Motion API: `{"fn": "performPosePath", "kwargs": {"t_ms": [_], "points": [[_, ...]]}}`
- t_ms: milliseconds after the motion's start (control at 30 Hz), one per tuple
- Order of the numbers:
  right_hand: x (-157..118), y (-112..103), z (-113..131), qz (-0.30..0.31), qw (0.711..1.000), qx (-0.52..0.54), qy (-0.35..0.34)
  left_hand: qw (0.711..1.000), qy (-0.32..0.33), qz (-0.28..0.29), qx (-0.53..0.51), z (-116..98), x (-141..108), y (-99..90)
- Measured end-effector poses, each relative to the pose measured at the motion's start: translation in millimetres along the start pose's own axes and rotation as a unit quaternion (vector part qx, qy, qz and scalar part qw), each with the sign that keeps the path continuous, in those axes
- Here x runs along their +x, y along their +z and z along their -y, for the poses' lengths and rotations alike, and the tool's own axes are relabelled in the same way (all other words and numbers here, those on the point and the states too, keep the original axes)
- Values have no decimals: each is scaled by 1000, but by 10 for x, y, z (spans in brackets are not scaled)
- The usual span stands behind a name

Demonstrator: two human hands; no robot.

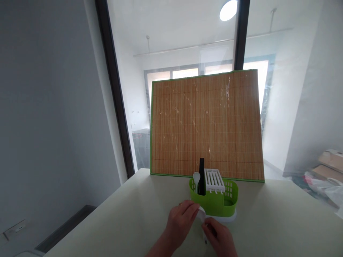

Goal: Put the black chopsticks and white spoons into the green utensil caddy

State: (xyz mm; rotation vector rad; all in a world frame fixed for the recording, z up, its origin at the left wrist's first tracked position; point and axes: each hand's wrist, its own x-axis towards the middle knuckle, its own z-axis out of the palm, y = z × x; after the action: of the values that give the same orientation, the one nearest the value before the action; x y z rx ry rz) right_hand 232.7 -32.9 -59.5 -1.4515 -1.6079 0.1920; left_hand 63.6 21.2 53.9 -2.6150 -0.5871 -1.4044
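white spoon [201,215], gripped by left hand [181,218] at bowl, right hand [219,233] at handle, both angled inward

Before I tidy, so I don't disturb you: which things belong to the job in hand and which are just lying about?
Likely in use:
- held white utensil
- green caddy
- white slotted rack
- white spoon
- black upright piece

Likely background:
- upright bamboo mat
- cardboard boxes
- plastic bags

Left hand [180,221] out front, bare forearm [162,246] angling up from below, back of the hand on show, fingers bent and pinching with the thumb! Right beside it, slightly lower, the right hand [218,233], fingers curled inward, gripping too!
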Motion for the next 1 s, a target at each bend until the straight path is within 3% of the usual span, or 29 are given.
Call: {"fn": "performPosePath", "kwargs": {"t_ms": [167, 267, 400, 533, 633, 733, 1000], "points": [[-8, -52, 13, -40, 999, 12, 15, 990, 49, -129, 37, 243, 536, -432], [-10, -55, 6, -49, 999, 4, 13, 981, 76, -164, 65, 403, 838, -483], [-11, -37, -11, -53, 999, -7, -8, 986, 80, -113, 96, 589, 981, -153], [-5, -18, -56, -49, 998, -24, -17, 989, 73, -55, 119, 737, 918, 276], [3, -12, -82, -38, 998, -42, -16, 991, 49, 0, 125, 820, 851, 486], [5, -15, -78, -28, 998, -60, -18, 989, 20, 53, 136, 879, 814, 614], [-3, -20, -29, 17, 995, -95, -23, 983, -17, 107, 151, 957, 819, 768]]}}
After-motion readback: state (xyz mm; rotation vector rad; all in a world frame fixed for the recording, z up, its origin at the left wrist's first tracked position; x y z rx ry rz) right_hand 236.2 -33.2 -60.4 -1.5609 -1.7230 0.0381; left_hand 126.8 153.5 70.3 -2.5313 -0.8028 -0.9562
